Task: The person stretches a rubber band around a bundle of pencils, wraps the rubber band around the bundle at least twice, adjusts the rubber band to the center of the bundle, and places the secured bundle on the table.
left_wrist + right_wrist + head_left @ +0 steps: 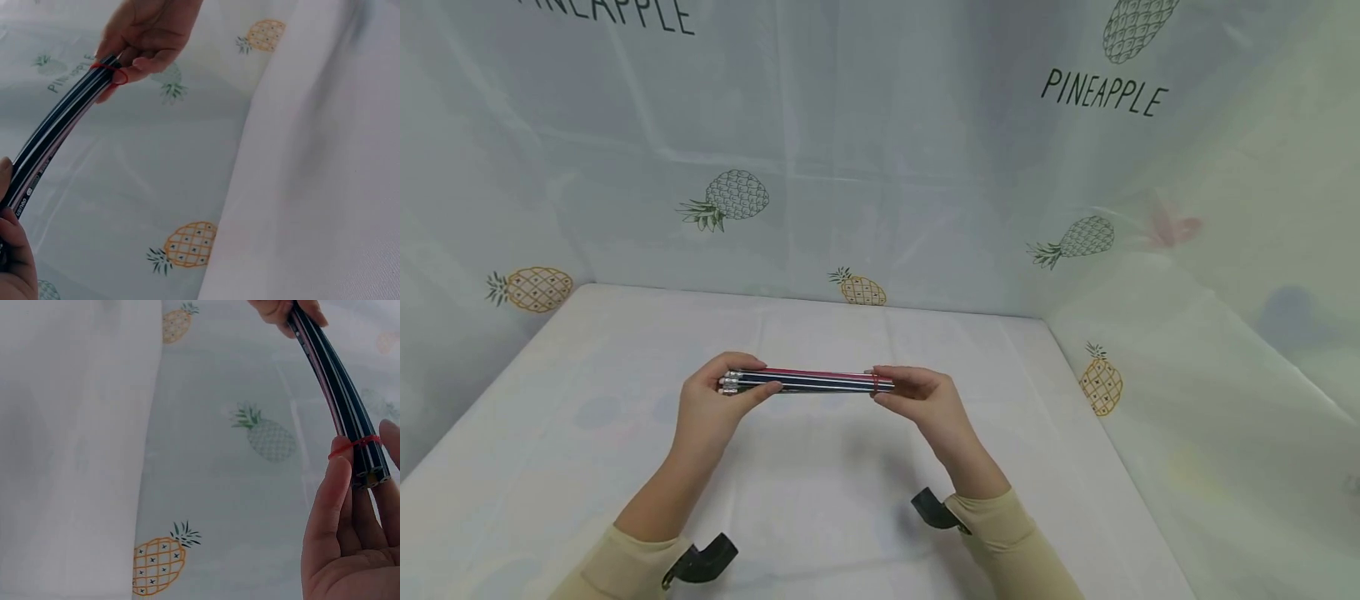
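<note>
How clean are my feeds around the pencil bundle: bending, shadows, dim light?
Head view: bright, the pencil bundle looks straight, soft shadows on the white tabletop; left wrist view: dimmer, the bundle appears bowed, likely lens distortion; right wrist view: also dim and bowed, though the red band reads clearly.

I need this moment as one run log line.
left hand: holds pencils at one end | right hand: holds other end | red band: around pencils, near right hand | pencils: above table
</note>
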A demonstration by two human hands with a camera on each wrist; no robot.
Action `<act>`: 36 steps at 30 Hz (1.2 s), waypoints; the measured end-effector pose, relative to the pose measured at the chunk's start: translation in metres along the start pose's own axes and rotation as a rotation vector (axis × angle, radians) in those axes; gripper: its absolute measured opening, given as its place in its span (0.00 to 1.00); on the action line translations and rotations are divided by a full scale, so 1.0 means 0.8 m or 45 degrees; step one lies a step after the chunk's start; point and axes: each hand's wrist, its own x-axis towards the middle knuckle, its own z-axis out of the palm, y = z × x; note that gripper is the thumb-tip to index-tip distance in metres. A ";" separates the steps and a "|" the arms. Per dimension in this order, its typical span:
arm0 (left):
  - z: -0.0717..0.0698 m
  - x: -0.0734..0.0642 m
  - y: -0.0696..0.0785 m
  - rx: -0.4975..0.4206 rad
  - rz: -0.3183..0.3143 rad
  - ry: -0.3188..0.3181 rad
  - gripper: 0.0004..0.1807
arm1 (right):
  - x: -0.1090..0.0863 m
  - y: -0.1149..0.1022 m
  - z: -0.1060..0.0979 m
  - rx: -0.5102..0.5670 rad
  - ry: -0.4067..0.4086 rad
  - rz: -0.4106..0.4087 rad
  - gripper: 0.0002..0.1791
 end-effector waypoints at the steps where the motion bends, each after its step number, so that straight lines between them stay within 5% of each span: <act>1: -0.001 0.000 0.001 0.002 0.005 0.002 0.23 | 0.000 0.000 0.001 -0.003 0.008 -0.008 0.21; 8: -0.009 -0.003 0.011 0.059 0.096 0.041 0.21 | -0.001 -0.002 0.011 0.046 0.059 -0.074 0.19; 13: -0.014 -0.005 0.014 0.065 0.086 0.035 0.21 | -0.004 -0.006 0.016 0.050 0.071 -0.108 0.19; 23: -0.018 -0.008 0.015 0.029 0.122 0.020 0.20 | -0.008 -0.008 0.017 -0.099 0.076 -0.176 0.17; 30: -0.017 -0.007 0.012 -0.007 0.122 -0.003 0.20 | -0.009 -0.007 0.012 0.055 0.000 -0.172 0.17; 36: -0.017 -0.005 0.011 0.006 0.085 -0.006 0.19 | -0.009 -0.005 0.004 0.058 -0.035 -0.259 0.16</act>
